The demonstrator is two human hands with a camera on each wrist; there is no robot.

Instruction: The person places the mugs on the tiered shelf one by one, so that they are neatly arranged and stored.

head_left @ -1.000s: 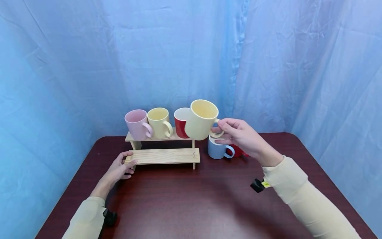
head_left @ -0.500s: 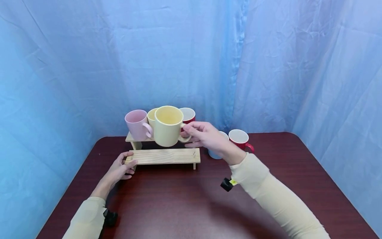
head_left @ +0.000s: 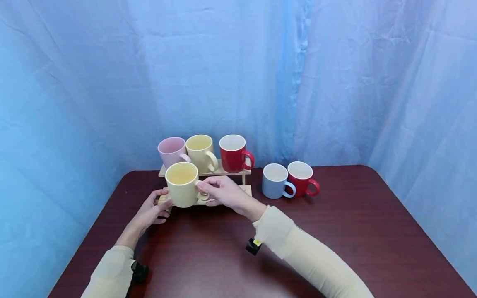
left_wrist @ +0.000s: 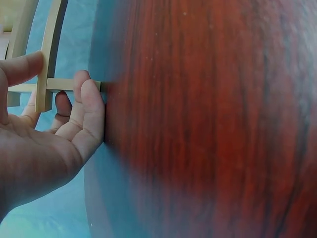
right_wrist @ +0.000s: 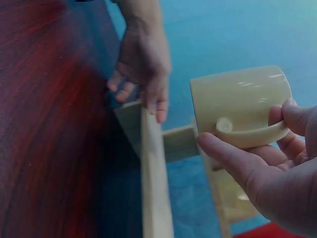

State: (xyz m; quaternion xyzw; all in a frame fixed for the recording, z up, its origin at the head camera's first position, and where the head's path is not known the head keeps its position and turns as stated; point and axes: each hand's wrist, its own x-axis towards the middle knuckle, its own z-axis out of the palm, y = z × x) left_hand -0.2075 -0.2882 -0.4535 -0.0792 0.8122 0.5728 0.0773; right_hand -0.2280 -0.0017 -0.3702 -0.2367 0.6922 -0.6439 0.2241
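My right hand [head_left: 227, 192] grips a pale yellow mug [head_left: 181, 186] by its handle, upright over the left part of the lower shelf of a two-tier wooden rack [head_left: 246, 190]. In the right wrist view a gap shows between the mug [right_wrist: 237, 101] and the shelf board [right_wrist: 154, 183]. At the rack's left end my left hand [head_left: 150, 208] holds the lower board, thumb above and fingers beneath; the left wrist view shows the fingers [left_wrist: 91, 106] beside the rack's leg. A pink mug [head_left: 172, 150], another yellow mug [head_left: 200, 155] and a red mug [head_left: 232, 155] stand on the upper shelf.
To the right of the rack, a light blue mug [head_left: 273, 182] and a second red mug [head_left: 299, 178] stand side by side on the dark wooden table [head_left: 335, 219]. Blue curtains [head_left: 238, 74] hang behind the table and along both sides.
My right hand has carried the yellow mug leftward and down, from before the upper red mug to over the lower shelf's left part. My left hand stays at the rack's end.
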